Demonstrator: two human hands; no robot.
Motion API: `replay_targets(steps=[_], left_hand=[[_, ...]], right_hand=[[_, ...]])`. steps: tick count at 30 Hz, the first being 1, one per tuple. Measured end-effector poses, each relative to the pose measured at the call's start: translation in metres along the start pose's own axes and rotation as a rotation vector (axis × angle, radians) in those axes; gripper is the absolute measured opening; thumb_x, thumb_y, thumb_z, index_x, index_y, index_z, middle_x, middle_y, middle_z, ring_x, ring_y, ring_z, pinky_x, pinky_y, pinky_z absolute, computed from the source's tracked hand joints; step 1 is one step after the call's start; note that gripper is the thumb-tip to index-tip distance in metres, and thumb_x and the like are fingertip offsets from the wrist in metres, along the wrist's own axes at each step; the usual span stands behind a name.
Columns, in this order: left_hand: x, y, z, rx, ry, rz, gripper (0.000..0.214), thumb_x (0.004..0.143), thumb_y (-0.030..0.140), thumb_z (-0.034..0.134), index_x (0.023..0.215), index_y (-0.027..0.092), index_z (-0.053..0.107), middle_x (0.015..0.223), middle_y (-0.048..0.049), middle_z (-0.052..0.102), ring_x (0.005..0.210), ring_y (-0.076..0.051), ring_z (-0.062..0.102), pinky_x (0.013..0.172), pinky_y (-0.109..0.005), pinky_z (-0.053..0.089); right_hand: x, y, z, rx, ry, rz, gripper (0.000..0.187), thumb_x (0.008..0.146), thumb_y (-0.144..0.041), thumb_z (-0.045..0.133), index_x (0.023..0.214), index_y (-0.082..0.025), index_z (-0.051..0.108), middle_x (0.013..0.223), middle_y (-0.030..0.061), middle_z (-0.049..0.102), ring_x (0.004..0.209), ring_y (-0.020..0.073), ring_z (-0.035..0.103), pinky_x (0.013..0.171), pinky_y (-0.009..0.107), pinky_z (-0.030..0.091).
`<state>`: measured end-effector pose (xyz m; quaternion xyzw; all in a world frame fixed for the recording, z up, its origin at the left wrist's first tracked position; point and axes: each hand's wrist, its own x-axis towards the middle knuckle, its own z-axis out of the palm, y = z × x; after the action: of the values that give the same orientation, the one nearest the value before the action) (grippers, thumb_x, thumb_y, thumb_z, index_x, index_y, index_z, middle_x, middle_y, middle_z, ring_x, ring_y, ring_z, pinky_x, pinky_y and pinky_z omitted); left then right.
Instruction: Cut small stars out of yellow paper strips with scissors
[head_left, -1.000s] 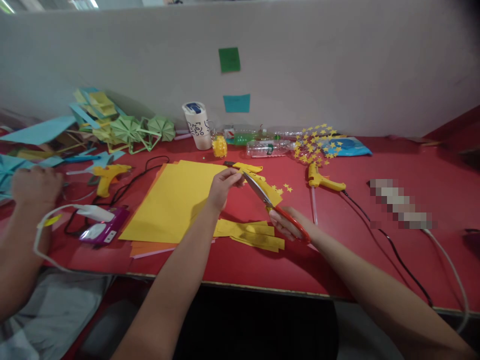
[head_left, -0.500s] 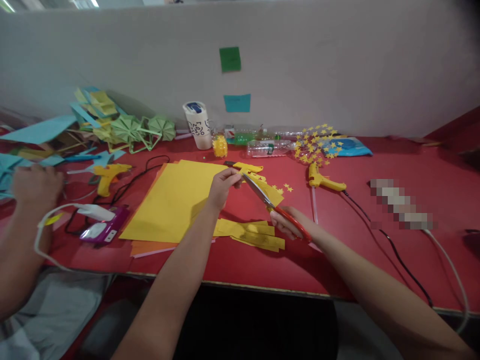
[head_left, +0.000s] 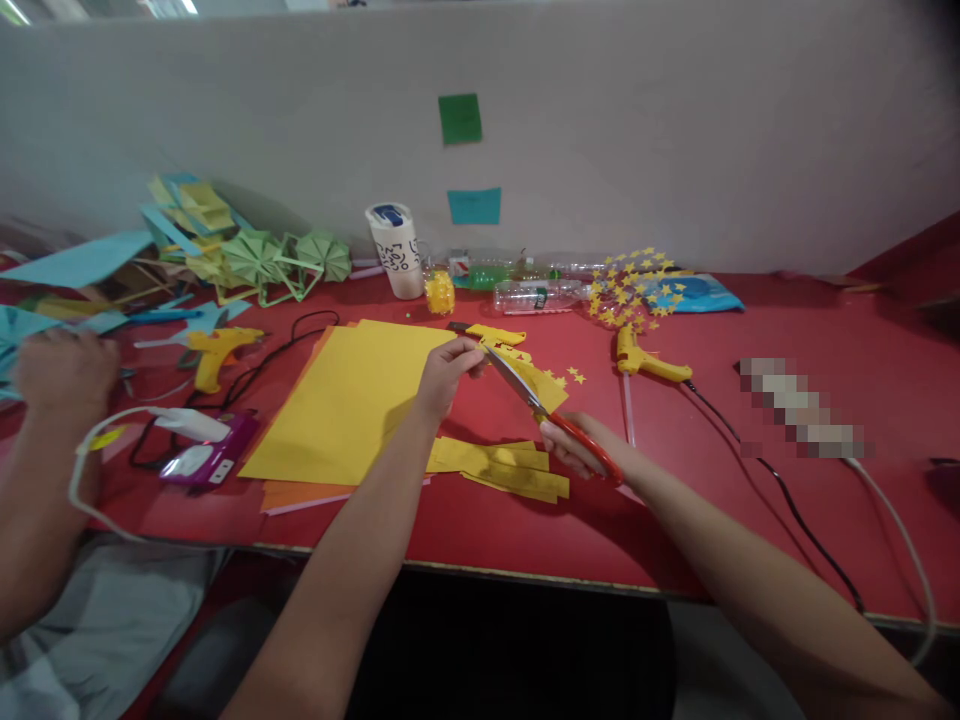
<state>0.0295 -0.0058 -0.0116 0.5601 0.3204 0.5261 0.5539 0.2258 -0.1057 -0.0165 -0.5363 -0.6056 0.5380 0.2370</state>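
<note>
My right hand (head_left: 574, 440) is wrapped round the red handles of a pair of scissors (head_left: 517, 382), whose blades point up and left to my left fingertips. My left hand (head_left: 448, 375) is pinched on a piece of yellow paper (head_left: 549, 385) that runs behind the blades; my fingers hide its held end. Small yellow paper stars (head_left: 576, 375) lie just beyond it. Below my hands are several cut yellow paper strips (head_left: 517, 470). A stack of yellow sheets (head_left: 330, 410) lies left, partly under my left forearm, with orange and pink sheets beneath.
A yellow glue gun (head_left: 652, 365) with its cord lies right, another (head_left: 217, 350) left. A yellow cutter (head_left: 495, 335), plastic bottles (head_left: 536, 296) and a white tumbler (head_left: 397, 255) are behind. Left are a purple power strip (head_left: 214, 455) and a co-worker's hand (head_left: 67, 370).
The co-worker's hand at the left has shifted slightly left. My hands, the scissors and the paper have hardly moved.
</note>
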Motion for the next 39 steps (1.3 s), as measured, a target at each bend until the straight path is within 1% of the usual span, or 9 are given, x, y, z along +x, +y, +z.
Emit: replay_targets(steps=[6,12,17,22,27,31,36,39], left_hand=[[0.0,0.001,0.001,0.015,0.001,-0.001,0.012,0.065,0.025,0.061,0.056,0.016,0.059,0.048,0.0026,0.052,0.05,-0.008,0.046,0.053,-0.023,0.038],[0.0,0.002,0.001,0.015,0.0,0.0,0.013,0.064,0.025,0.061,0.055,0.016,0.059,0.048,0.0026,0.051,0.049,-0.007,0.045,0.052,-0.022,0.037],[0.0,0.002,-0.001,0.016,-0.014,-0.006,0.013,0.064,0.025,0.061,0.055,0.016,0.06,0.048,0.0025,0.052,0.048,-0.007,0.046,0.052,-0.022,0.038],[0.001,0.002,-0.004,0.024,-0.034,-0.027,0.014,0.065,0.025,0.061,0.055,0.016,0.059,0.049,0.0021,0.053,0.048,-0.008,0.047,0.052,-0.023,0.038],[0.001,0.003,-0.005,0.037,-0.067,-0.016,0.015,0.067,0.026,0.06,0.056,0.016,0.06,0.05,0.0014,0.054,0.05,-0.008,0.047,0.053,-0.023,0.038],[0.001,0.004,-0.005,0.065,-0.063,-0.005,0.016,0.066,0.025,0.06,0.053,0.016,0.059,0.049,0.0013,0.052,0.049,-0.008,0.046,0.052,-0.024,0.037],[0.001,0.004,-0.006,0.076,-0.056,-0.007,0.016,0.066,0.026,0.06,0.054,0.016,0.059,0.049,0.0011,0.052,0.048,-0.008,0.046,0.052,-0.025,0.037],[0.001,0.004,-0.006,0.07,-0.058,0.0,0.016,0.066,0.026,0.06,0.053,0.016,0.059,0.048,0.001,0.052,0.048,-0.008,0.046,0.052,-0.025,0.037]], right_hand=[[0.0,0.0,0.0,0.02,0.0,-0.002,0.044,0.081,-0.058,0.049,0.064,-0.019,0.044,0.037,-0.0092,0.036,0.026,0.0036,0.031,0.031,0.019,0.024],[0.0,0.001,0.0,0.016,0.004,0.011,0.046,0.08,-0.061,0.048,0.063,-0.019,0.044,0.038,-0.0084,0.037,0.026,0.0038,0.032,0.029,0.018,0.025],[0.0,0.0,-0.001,0.015,-0.004,0.031,0.048,0.078,-0.064,0.048,0.063,-0.019,0.044,0.039,-0.0091,0.033,0.026,0.0037,0.031,0.027,0.018,0.025],[-0.004,-0.006,-0.002,0.06,-0.011,0.025,0.05,0.076,-0.065,0.051,0.06,-0.02,0.039,0.042,-0.0085,0.033,0.028,0.003,0.029,0.026,0.018,0.024],[-0.006,-0.008,-0.004,0.074,-0.025,0.031,0.05,0.078,-0.064,0.05,0.058,-0.02,0.036,0.039,-0.009,0.031,0.029,0.0029,0.026,0.027,0.017,0.024],[-0.006,-0.008,-0.005,0.092,-0.035,0.046,0.05,0.077,-0.063,0.052,0.057,-0.021,0.036,0.038,-0.0091,0.03,0.029,0.003,0.026,0.027,0.018,0.023],[-0.005,-0.009,-0.005,0.08,-0.015,0.053,0.05,0.074,-0.064,0.055,0.056,-0.021,0.037,0.038,-0.0089,0.031,0.028,0.0031,0.026,0.026,0.018,0.024],[-0.004,-0.008,-0.005,0.065,-0.029,0.057,0.05,0.075,-0.064,0.055,0.055,-0.021,0.036,0.036,-0.0088,0.031,0.027,0.0033,0.027,0.025,0.018,0.025]])
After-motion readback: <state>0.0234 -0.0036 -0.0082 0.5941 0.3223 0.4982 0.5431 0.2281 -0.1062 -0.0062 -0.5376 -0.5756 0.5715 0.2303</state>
